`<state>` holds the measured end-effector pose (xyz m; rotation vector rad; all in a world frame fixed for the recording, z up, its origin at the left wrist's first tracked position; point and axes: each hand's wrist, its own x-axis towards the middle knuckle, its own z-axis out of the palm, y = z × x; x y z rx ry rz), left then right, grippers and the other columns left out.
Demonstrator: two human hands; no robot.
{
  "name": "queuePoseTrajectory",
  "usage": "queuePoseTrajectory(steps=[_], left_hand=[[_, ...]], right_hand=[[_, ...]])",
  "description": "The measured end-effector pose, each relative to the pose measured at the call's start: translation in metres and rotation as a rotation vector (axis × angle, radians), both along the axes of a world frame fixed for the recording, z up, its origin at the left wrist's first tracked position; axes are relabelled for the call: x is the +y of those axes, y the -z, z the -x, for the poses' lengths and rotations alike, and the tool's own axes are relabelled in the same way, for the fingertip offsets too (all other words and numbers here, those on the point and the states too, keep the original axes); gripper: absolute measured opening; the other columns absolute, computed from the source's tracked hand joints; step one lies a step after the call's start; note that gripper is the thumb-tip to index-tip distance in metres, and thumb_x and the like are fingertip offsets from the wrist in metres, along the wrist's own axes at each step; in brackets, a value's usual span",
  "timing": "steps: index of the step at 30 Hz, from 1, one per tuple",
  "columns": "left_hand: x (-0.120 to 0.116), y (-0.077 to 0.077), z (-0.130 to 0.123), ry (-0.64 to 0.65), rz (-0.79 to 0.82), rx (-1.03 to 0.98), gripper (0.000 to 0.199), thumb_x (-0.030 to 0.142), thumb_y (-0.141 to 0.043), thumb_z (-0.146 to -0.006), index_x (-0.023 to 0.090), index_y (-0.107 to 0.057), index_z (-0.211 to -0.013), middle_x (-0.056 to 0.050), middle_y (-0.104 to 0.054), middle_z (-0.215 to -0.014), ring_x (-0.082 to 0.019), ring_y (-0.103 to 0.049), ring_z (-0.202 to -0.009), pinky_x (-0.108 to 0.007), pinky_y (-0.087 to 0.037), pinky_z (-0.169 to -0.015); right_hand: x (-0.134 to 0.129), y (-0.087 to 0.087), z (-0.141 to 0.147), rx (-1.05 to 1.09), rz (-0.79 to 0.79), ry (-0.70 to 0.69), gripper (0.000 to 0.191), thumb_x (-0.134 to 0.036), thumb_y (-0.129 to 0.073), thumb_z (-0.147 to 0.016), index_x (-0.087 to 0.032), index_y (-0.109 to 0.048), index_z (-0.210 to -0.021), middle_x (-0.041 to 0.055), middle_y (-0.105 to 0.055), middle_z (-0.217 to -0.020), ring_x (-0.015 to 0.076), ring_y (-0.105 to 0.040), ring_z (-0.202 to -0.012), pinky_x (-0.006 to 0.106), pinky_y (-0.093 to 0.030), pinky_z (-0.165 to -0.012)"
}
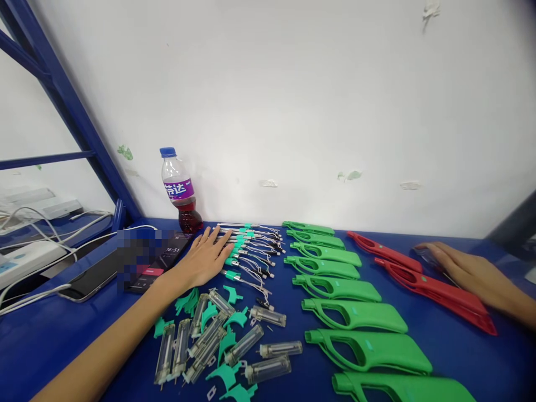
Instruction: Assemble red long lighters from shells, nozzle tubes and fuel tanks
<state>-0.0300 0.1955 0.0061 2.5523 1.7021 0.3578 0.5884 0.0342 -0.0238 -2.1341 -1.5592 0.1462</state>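
Observation:
My left hand [209,258] lies with fingers spread over a row of thin metal tubes [247,230] with teal collars and white-and-black wires. Below it are several clear fuel tanks [245,345], jumbled with teal plastic trigger pieces [226,375]. On the right, my right hand [456,268] is curled round a dark, see-through item that is blurred and partly hidden. It is beside two red lighter casings [435,290], one behind the other. A column of green lighter casings [355,315], each with a loop-shaped opening, runs between the hands.
A bottle of dark red drink [180,192] stands against the white wall. Phones [98,273] with white cables lie at the left, partly pixelated. A power strip [29,262] is at the far left, near the blue metal frame [79,111]. Everything rests on a blue tabletop [310,385].

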Motion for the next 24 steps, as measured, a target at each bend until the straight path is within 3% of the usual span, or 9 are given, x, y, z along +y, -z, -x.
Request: queuePoseTrajectory(steps=[4,8,10,15,24], left_hand=[[-0.001,0.001,-0.003,0.004,0.027,0.013,0.061,0.048,-0.07,-0.107,0.025,-0.054,-0.161,-0.014,-0.044,-0.175,-0.039,-0.044,-0.16,-0.07,-0.038,-0.131],[-0.005,-0.002,-0.007,0.012,0.032,0.015,0.061,0.048,-0.07,-0.107,0.025,-0.053,-0.161,-0.014,-0.043,-0.176,-0.039,-0.044,-0.161,-0.071,-0.037,-0.131],[-0.006,-0.004,-0.007,0.015,0.026,0.013,0.061,0.048,-0.07,-0.107,0.025,-0.053,-0.161,-0.014,-0.042,-0.176,-0.04,-0.042,-0.162,-0.071,-0.035,-0.132],[-0.004,-0.009,-0.002,0.016,-0.005,-0.013,0.059,0.047,-0.069,-0.107,0.026,-0.054,-0.161,-0.013,-0.04,-0.178,-0.04,-0.039,-0.164,-0.072,-0.032,-0.133],[0.016,0.005,0.011,0.024,-0.026,-0.096,0.057,0.047,-0.072,-0.106,0.023,-0.058,-0.155,-0.014,-0.052,-0.167,-0.037,-0.054,-0.151,-0.067,-0.046,-0.125]], right_hand=[[0.002,0.004,-0.006,0.004,0.028,-0.004,0.055,-0.063,-0.038,-0.114,-0.028,-0.076,-0.13,0.0114,-0.08,-0.132,0.0254,-0.079,-0.114,0.044,-0.055,-0.108],[0.007,0.016,-0.024,0.007,0.048,-0.011,0.076,-0.085,-0.036,-0.106,-0.025,-0.074,-0.132,0.0112,-0.079,-0.131,0.0256,-0.077,-0.11,0.049,-0.058,-0.106],[0.009,0.021,-0.033,0.009,0.058,-0.018,0.08,-0.088,-0.036,-0.105,-0.023,-0.072,-0.134,0.0112,-0.078,-0.13,0.0259,-0.076,-0.11,0.051,-0.058,-0.107],[0.009,0.025,-0.041,0.019,0.081,-0.039,0.06,-0.072,-0.049,-0.111,-0.024,-0.07,-0.139,0.0104,-0.074,-0.138,0.0265,-0.073,-0.121,0.053,-0.055,-0.114],[0.008,0.021,-0.034,0.024,0.077,-0.056,0.041,-0.053,-0.063,-0.111,-0.024,-0.069,-0.14,0.0098,-0.071,-0.143,0.027,-0.071,-0.126,0.054,-0.055,-0.116]])
